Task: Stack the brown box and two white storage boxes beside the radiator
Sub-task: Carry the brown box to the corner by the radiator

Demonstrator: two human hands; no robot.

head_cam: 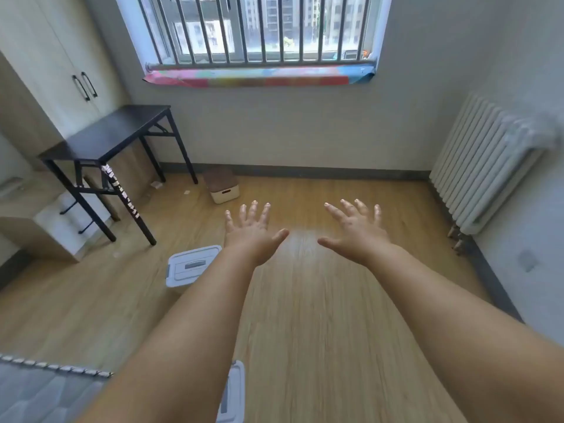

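Observation:
A box with a brown lid (222, 184) and a cream body stands on the wood floor by the far wall, near the black table's leg. One white storage box (189, 265) lies on the floor left of my left forearm, partly hidden by it. A second white storage box (233, 392) shows at the bottom edge, mostly hidden under my left arm. The white radiator (485, 166) hangs on the right wall. My left hand (251, 232) and my right hand (355, 228) are stretched forward over the floor, fingers spread, holding nothing.
A black folding table (106, 135) stands at the left in front of a white cupboard (55, 56). A barred window (256, 29) sits above the far wall. A grey mattress corner (39, 392) shows at bottom left. Bare wood floor (335, 300) lies between me and the radiator.

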